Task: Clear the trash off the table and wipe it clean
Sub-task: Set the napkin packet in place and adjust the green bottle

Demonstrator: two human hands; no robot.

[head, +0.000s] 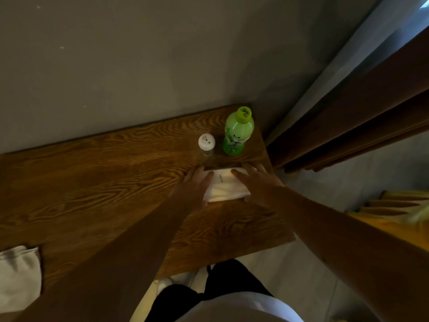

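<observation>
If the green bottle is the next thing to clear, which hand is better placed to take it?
Probably the right hand. It rests on the right end of the white packet, almost directly below the green bottle. The left hand sits further left, nearer the white shaker, which stands partly in its way.

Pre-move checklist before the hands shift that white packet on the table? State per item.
1. Both hands on the white packet: ok. Left hand lies on its left edge, right hand on its right edge, fingers straight.
2. Packet gripped: not ok. It lies flat on the table; no fingers curl round it.
3. Green bottle upright and apart from the hands: ok.
4. Shaker upright, beside the bottle: ok.
5. Wiping cloth in view: ok, at the table's near left end, untouched.
6. Place for the trash: cannot tell; no bin shows.
</observation>
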